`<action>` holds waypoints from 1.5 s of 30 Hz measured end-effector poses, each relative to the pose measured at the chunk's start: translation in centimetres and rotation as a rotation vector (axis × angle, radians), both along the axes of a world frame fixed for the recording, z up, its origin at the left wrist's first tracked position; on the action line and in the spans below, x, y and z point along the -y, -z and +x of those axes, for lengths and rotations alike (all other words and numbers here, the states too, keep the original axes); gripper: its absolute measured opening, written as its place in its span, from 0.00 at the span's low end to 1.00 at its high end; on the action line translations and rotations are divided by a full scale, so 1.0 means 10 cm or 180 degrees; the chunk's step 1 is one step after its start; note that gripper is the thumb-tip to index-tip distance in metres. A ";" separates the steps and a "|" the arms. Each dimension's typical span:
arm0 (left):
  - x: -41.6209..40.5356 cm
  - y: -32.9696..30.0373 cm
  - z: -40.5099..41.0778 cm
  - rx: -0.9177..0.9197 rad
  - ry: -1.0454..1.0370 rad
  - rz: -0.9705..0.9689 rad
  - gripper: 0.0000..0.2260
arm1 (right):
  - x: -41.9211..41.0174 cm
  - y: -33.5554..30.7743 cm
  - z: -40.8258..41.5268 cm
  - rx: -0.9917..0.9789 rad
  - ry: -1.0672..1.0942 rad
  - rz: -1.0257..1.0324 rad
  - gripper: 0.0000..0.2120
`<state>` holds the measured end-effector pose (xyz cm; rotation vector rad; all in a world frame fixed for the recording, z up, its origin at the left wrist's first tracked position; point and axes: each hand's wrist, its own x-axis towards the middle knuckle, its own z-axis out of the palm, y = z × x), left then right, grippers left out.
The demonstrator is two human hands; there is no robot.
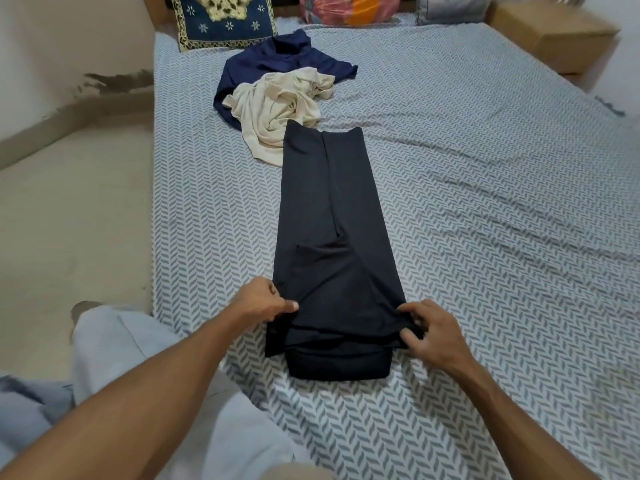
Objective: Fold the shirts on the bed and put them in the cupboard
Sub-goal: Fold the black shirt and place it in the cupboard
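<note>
While both hands hold the near end of the black shirt (332, 216), the fold could easily go crooked. The left hand (261, 299) pinches the left corner between thumb and fingers, and the right hand (431, 332) pinches the right corner in the same sort of grip, fingers curled into the cloth. The shirt lies on the bed (485, 188) as a long narrow strip running away from the person, its sides already turned in, and its far end just overlaps the cream shirt (277, 112). If one corner travels further than the other, the edges would not meet; the thin fabric looks slippery (a judgement from its sheen), so the tucked sides could slide open. Carrying the near end too far could also snag the cream shirt, which sits crumpled on a navy shirt (287, 60).

The bed wears a grey-and-white herringbone cover, rumpled in places. A patterned blue cushion (223, 19) rests at the head, a cardboard box (554, 32) stands at the far right, and a scuffed wall (69, 46) and pale floor (69, 216) lie to the left. No cupboard is in view.
</note>
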<state>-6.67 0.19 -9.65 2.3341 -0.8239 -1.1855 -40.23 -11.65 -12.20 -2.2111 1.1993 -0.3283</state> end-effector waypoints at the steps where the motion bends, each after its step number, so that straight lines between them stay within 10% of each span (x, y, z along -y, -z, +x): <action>1: 0.01 0.01 0.04 0.0271 -0.0051 -0.0079 0.19 | 0.07 -0.04 0.05 0.0118 -0.0033 0.0107 0.19; 21: 2.12 0.45 1.48 0.1071 -0.0009 -0.1584 0.12 | 3.13 0.27 2.21 0.0750 0.1538 0.0460 0.18; 33: 3.68 0.60 2.17 0.0490 -0.0748 -0.2004 0.17 | 4.24 0.36 2.97 0.0589 0.1566 0.0324 0.36; 45: 3.92 0.40 2.27 -0.0241 -0.0991 -0.1761 0.14 | 4.47 0.40 3.02 0.0206 0.1651 -0.0072 0.19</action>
